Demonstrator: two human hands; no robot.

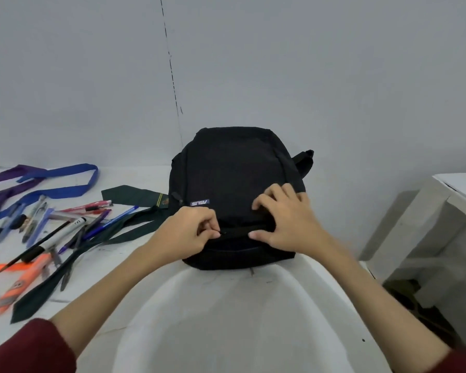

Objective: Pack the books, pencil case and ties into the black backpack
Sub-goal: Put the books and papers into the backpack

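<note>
Black backpack (234,170) lying flat on the white surface (151,267), directly under both sets of fingers, its near end toward the person. Left hand (186,230) with fingers (209,232) curled tight, pinching the zipper pull at the left end of the near pocket zipper (240,230). Right hand (283,219) just right of that, fingers (264,201) bent and clamping the pocket fabric, thumb along the zipper line. Well left of the left fingers: dark green tie (92,238) trailing across the surface, blue tie (65,181) and purple tie (8,181) farther out, scattered pens (73,224) between them. Dark red sleeves (30,348) at both wrists.
</note>
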